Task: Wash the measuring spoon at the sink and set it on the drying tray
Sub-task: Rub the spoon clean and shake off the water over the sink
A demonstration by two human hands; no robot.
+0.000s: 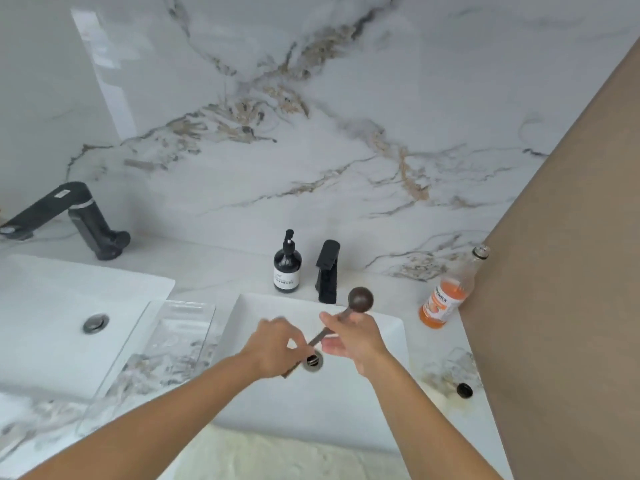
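Observation:
A dark brown measuring spoon (360,298) with a round bowl and a long handle is held over the white sink (394,327), bowl pointing up and away, just below the black faucet (327,271). My left hand (272,344) grips the lower end of the handle above the drain (313,362). My right hand (353,336) holds the handle's upper part, fingers partly spread. No water stream shows. The clear drying tray (180,327) lies on the counter left of the sink.
A black soap pump bottle (287,268) stands behind the sink. An orange drink bottle (446,296) stands at the right, a small black cap (464,390) nearer. A second basin (52,306) and faucet (74,220) are left. A brown wall (571,271) bounds the right.

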